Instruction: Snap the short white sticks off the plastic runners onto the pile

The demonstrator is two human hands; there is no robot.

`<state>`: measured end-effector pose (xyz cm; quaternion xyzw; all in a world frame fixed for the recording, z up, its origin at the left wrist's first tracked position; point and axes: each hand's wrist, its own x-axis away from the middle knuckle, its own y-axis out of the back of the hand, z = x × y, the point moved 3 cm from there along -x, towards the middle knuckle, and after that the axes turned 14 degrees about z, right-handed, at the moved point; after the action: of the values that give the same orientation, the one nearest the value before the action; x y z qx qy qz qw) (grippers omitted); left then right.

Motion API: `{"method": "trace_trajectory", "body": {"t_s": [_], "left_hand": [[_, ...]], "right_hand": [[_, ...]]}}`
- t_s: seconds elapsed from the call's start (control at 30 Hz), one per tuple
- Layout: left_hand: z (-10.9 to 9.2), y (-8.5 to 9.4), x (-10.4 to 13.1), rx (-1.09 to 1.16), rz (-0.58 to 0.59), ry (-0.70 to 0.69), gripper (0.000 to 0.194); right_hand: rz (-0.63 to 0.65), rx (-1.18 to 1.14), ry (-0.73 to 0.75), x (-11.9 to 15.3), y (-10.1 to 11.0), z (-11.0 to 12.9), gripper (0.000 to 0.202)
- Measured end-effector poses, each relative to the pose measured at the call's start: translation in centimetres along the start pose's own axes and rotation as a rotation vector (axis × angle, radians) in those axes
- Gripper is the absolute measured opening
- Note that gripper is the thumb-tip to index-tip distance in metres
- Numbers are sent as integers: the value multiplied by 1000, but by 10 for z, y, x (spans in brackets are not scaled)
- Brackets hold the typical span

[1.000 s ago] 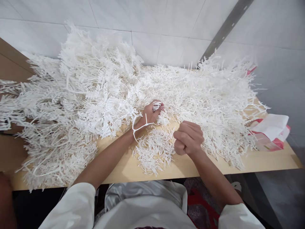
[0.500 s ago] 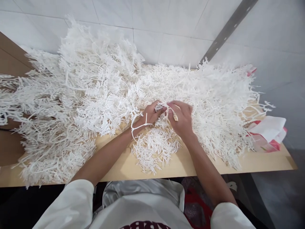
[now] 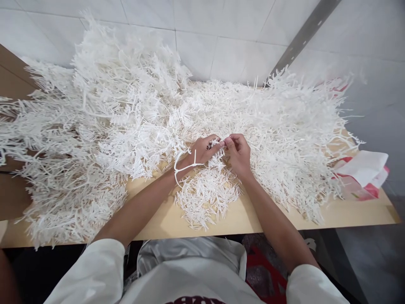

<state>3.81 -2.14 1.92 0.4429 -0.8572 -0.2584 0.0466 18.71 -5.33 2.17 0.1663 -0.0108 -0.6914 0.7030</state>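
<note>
My left hand (image 3: 205,150) is closed around a white branched plastic piece, whose bare stem (image 3: 189,166) curves back over my wrist. Thumb and fingers of my right hand (image 3: 239,154) pinch at the tip of the same piece, touching or nearly touching my left thumb. Right below my hands lies a small heap of short white sprigs (image 3: 205,196) on the wooden table (image 3: 247,217). Larger piles of white branched pieces rise on the left (image 3: 126,101) and on the right (image 3: 284,143).
A red and white plastic bag (image 3: 362,173) lies at the table's right end. Brown cardboard (image 3: 14,76) stands at the far left. Behind the table is a tiled wall (image 3: 202,50) with a slanting grey metal strip (image 3: 300,38). Part of an arm shows at the lower left edge.
My right hand's fingers have drawn together into a pinch, closer to my left thumb. The view has shifted slightly. Part of an arm has appeared at the lower left.
</note>
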Motion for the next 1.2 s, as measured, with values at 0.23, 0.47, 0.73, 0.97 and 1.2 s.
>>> {"method": "trace_trajectory", "body": {"t_s": [0.23, 0.47, 0.73, 0.97, 1.2], "left_hand": [[6, 0, 0, 64, -33, 7, 37], [0, -2, 1, 120, -31, 42, 29], [19, 26, -3, 326, -427, 174, 25], [3, 12, 1, -238, -119, 12, 27], [2, 8, 4, -354, -29, -98, 26]], "right_hand": [[166, 28, -54, -5, 0, 2, 32], [161, 236, 46, -1, 0, 6, 28], [230, 506, 527, 32, -20, 37, 22], [-2, -228, -67, 8, 0, 10, 19], [335, -205, -148, -1, -6, 4, 35]]}}
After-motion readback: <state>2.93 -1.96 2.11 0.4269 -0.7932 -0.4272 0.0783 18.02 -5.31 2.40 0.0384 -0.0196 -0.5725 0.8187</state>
